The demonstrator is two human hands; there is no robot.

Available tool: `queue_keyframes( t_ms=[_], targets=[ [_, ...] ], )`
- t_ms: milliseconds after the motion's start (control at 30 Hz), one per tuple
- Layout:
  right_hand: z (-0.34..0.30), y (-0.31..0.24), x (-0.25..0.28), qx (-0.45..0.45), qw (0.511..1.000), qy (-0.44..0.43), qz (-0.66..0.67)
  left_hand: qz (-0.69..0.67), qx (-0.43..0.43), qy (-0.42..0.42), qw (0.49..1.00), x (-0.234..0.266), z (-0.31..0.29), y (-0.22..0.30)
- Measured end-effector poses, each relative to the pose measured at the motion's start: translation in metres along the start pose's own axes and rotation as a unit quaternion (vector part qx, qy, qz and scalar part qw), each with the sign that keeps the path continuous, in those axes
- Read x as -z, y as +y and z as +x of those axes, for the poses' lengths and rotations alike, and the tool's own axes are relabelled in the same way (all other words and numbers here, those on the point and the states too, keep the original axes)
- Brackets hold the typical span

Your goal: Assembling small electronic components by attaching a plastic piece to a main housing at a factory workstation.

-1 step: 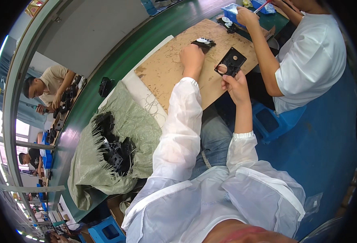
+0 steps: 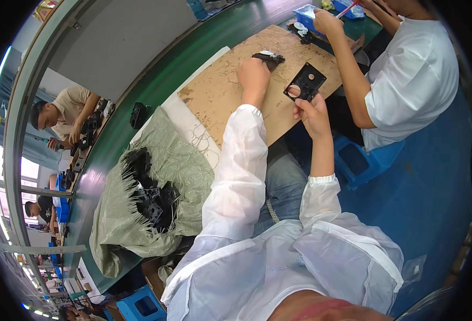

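Over the far part of the brown board (image 2: 214, 101), my left hand (image 2: 253, 80) is closed on the near edge of a black plastic assembly (image 2: 274, 60) with white pieces on top. Its fingertips are hidden behind the back of the hand. To the right, my right hand (image 2: 314, 115) pinches the lower corner of a flat black plastic panel (image 2: 309, 80). That panel is rectangular, tilted, and pierced by a large round hole and a smaller one. The two parts are held apart.
Left of my arm, a green woven sack (image 2: 177, 144) holds several black plastic parts (image 2: 153, 206). Another black part (image 2: 138, 115) lies on the green table (image 2: 113, 139). A co-worker (image 2: 412, 69) sits close at right, near a blue bin (image 2: 304, 13) and a black-and-white assembly (image 2: 301, 33).
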State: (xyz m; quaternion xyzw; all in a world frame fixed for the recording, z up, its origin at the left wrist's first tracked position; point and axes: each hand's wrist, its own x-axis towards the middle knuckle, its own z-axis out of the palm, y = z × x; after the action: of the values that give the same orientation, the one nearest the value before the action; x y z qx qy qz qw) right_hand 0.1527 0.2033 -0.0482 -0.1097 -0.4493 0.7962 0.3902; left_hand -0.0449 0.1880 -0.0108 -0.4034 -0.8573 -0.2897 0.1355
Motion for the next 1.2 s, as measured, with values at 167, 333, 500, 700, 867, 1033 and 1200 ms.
queue_keyframes(
  t_ms=[167, 333, 500, 700, 867, 1033, 1200],
  targets=[
    [0.002, 0.000, -0.009, -0.002, 0.999, 0.037, -0.021, 0.109, -0.115, 0.184, 0.970, 0.074, -0.045, 0.014],
    [-0.003, 0.001, -0.033, -0.016, 0.998, 0.009, -0.056, -0.014, -0.051, 0.283, 0.958, 0.135, -0.101, 0.002],
    [-0.011, 0.013, -0.073, -0.015, 0.985, -0.164, 0.046, -0.511, 0.143, 0.352, 0.771, 0.144, -0.144, -0.024],
    [-0.033, 0.021, -0.111, -0.101, 0.968, -0.229, 0.026, -0.625, 0.159, 0.332, 0.688, 0.136, -0.158, -0.063],
    [-0.044, 0.026, -0.132, -0.107, 0.960, -0.217, -0.140, -0.593, 0.179, 0.324, 0.715, 0.132, -0.163, -0.062],
    [-0.049, 0.026, -0.141, -0.109, 0.943, -0.247, -0.197, -0.586, 0.179, 0.335, 0.716, 0.130, -0.165, -0.070],
    [-0.052, 0.036, -0.149, -0.049, 0.946, -0.227, -0.225, -0.563, 0.179, 0.345, 0.729, 0.129, -0.164, -0.072]
  ],
)
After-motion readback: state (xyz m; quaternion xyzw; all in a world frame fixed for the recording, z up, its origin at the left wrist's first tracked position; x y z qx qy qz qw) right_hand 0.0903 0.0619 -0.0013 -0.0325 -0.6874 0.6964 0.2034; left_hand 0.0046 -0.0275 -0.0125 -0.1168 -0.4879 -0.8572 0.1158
